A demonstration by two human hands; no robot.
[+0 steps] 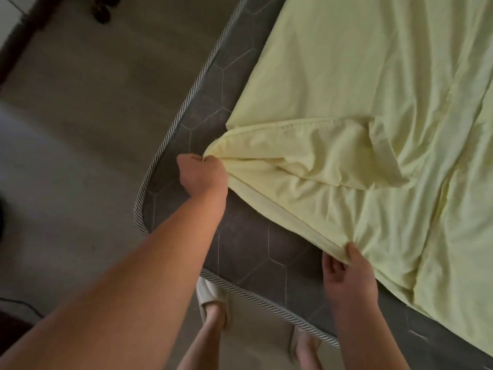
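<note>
Left grip (202,172) is fisted round the sheet (346,76) corner, with the cloth bunched inside curled fingers and the arm reached out over the mattress (240,252) corner. Right grip (349,273) pinches the hem further along the near edge, thumb on top and fingers curled under. Both are closed on fabric, neither spread.

The sheet is pale yellow and covers most of the mattress top, toward the right of the view. The held corner is folded back on itself with the seam showing, and creases fan out from each grip. It stops short of the mattress corner. The dark grey hex-quilted top is bare between the sheet edge and the striped piping (266,303).

Why it's held this way, my read: two holds on one corner let the person stretch the hem taut and drag it toward the mattress corner, likely to square it or fit it over. Left takes the tip because that part has to reach the corner, while right keeps the edge from slumping. It looks early in the job — corner uncovered, sheet wrinkled.

The next move would need a pull outward and down past the piping. Risk: cloth slips from the thin right pinch, or the far side drags off.

The person stands on the grey floor (80,156), pale slippers (210,295) just beside the mattress edge.
</note>
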